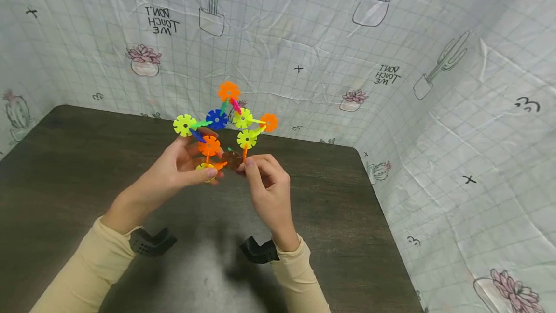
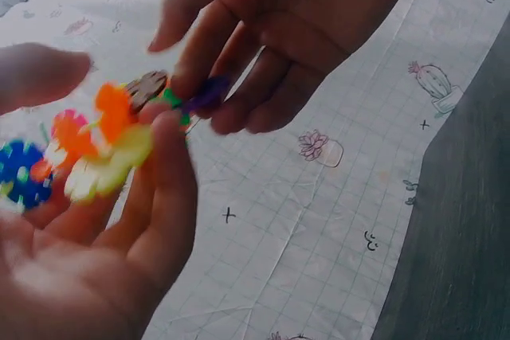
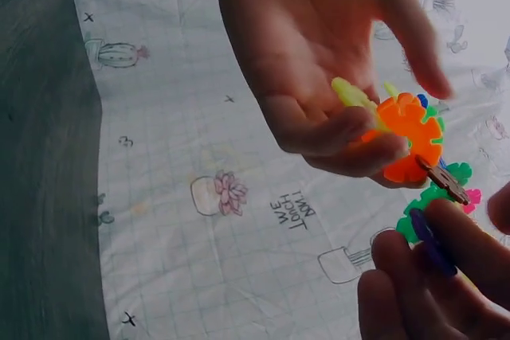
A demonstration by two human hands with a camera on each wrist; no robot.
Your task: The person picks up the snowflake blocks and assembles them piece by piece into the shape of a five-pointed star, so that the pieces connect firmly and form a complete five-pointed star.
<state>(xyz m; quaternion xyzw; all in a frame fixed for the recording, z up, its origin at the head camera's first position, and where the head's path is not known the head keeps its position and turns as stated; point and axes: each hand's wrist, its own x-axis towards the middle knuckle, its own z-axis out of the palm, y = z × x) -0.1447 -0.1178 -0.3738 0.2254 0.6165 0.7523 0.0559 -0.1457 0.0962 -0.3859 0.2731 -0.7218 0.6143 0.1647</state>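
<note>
A loop-like structure of notched plastic discs, slotted together in yellow, orange, blue, green, pink and brown, hangs between both hands in the air. My left hand (image 1: 171, 165) holds its lower left part, the thumb over a yellow disc (image 1: 203, 171) below an orange disc (image 1: 209, 145). My right hand (image 1: 270, 185) pinches a purple disc (image 3: 434, 244) beside a green disc (image 3: 410, 220) at the structure's lower right. Between the hands is a brown disc (image 1: 231, 159). Another orange disc (image 1: 229, 92) forms the top. Fingers partly hide the lower discs.
Below the hands lies a dark wood-grain table (image 1: 330, 206). A white grid-patterned cloth (image 1: 278, 37) with drawn cacti and lettering stands behind and to the sides. Black wrist mounts (image 1: 152, 241) sit at the cuffs of the cream sleeves.
</note>
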